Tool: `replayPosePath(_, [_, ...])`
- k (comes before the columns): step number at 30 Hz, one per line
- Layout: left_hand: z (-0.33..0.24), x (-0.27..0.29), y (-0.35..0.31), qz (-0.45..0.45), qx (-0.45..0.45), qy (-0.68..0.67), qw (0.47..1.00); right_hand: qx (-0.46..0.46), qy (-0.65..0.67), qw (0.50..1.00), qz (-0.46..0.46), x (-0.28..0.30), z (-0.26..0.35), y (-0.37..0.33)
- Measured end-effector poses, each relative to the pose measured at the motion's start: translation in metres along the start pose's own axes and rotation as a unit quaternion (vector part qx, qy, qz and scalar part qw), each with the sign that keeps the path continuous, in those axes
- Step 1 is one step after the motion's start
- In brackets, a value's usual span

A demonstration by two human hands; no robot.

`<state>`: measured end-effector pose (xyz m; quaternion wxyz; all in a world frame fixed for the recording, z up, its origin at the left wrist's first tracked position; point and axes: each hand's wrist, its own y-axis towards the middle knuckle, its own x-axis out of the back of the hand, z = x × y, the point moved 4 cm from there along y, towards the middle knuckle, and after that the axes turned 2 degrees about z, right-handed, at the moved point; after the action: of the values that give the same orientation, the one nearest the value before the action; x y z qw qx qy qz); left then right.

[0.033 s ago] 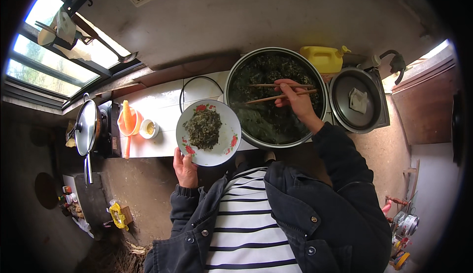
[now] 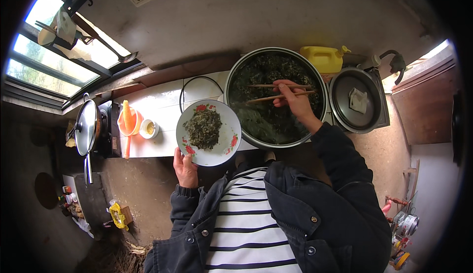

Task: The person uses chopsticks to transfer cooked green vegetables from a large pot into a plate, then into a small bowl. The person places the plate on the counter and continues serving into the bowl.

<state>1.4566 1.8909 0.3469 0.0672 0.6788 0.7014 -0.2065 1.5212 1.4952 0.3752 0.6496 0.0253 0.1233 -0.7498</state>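
Note:
My left hand (image 2: 185,168) grips the near rim of a white plate (image 2: 229,125) with red flowers on it. A mound of dark green, crumbly chopped food (image 2: 203,129) lies on the plate. To its right stands a large round metal pot (image 2: 231,83), filled with dark leafy food (image 2: 276,120). Over the pot, my right hand (image 2: 294,100) is closed on a pair of wooden chopsticks (image 2: 263,98), their tips spread apart and pointing left. Whether the tips touch the food I cannot tell.
A yellow jug (image 2: 322,59) stands behind the pot. Right of it sits a dark metal basin (image 2: 352,115) with a pale cloth (image 2: 358,100). Leftward on the white-tiled counter (image 2: 162,98) are an orange basket (image 2: 129,120), a small white cup (image 2: 149,129) and a lidded pan (image 2: 86,125).
My right hand and the chopsticks have shifted very slightly. My left hand and the plate stay where they were.

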Motion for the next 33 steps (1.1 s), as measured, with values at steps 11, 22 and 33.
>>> replayPosePath(11, [-0.002,-0.006,-0.003,-0.033,-0.009,-0.013,0.999,0.044,0.004,0.998,-0.041,0.008,-0.014,-0.004])
replayPosePath(22, [0.003,-0.017,0.012,0.017,0.0,0.032,0.999,0.053,0.056,0.991,-0.107,0.027,0.041,-0.053])
replayPosePath(33, [0.017,-0.064,0.018,0.077,0.067,-0.064,0.993,-0.043,-0.025,0.999,0.011,-0.028,0.093,-0.112])
